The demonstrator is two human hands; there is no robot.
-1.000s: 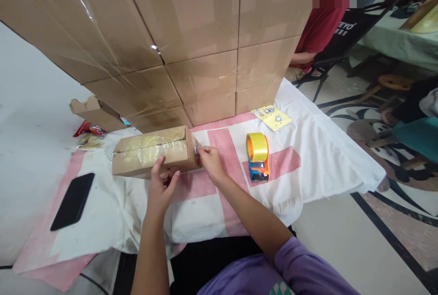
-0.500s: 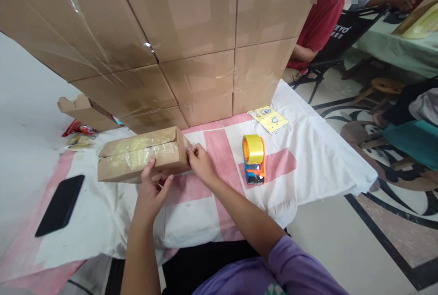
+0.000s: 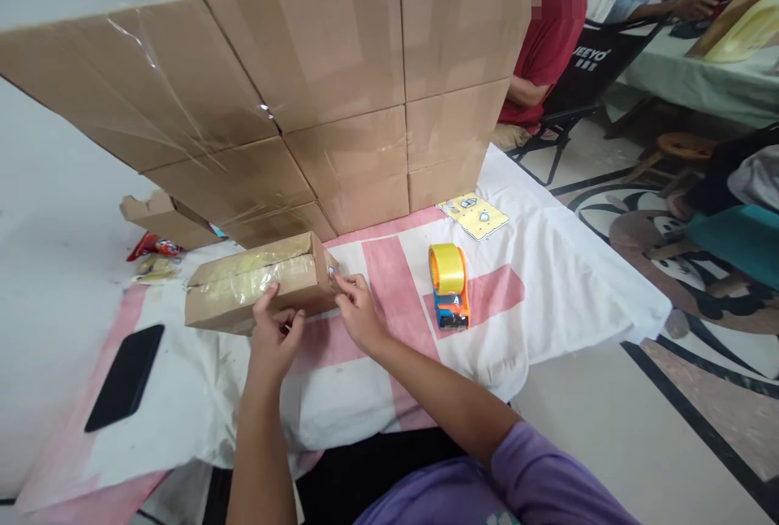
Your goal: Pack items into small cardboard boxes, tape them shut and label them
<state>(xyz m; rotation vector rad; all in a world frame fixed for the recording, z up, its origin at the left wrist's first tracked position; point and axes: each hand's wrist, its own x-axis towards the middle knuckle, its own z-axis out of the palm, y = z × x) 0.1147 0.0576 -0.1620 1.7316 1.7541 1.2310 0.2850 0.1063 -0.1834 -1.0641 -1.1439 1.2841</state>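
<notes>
A long cardboard box (image 3: 213,310) lies on the cloth, its top seam covered by shiny, yellowish clear tape (image 3: 261,272). My left hand (image 3: 277,338) grips its near long side, one fingertip over the top edge and the thumb pointing right. At the box's right end is my right hand (image 3: 360,314), its fingers bent and pinched close together against that face. Just by those fingertips shows a small whitish patch (image 3: 332,272), perhaps a sticker; whatever they pinch is too small to make out. Right of my hands stands a tape dispenser (image 3: 451,310) with a yellow roll (image 3: 449,267).
A wall of stacked, taped cardboard boxes (image 3: 346,152) rises behind. Left lie a black phone (image 3: 125,379), a red packet (image 3: 155,246) and an open carton (image 3: 164,217). A yellow patterned card (image 3: 478,217) lies at back right. A person in red (image 3: 551,50) sits beyond.
My right hand has shifted slightly down at the box's end, uncovering the whitish patch. My left hand keeps its place on the box. The camera view has tilted up a little.
</notes>
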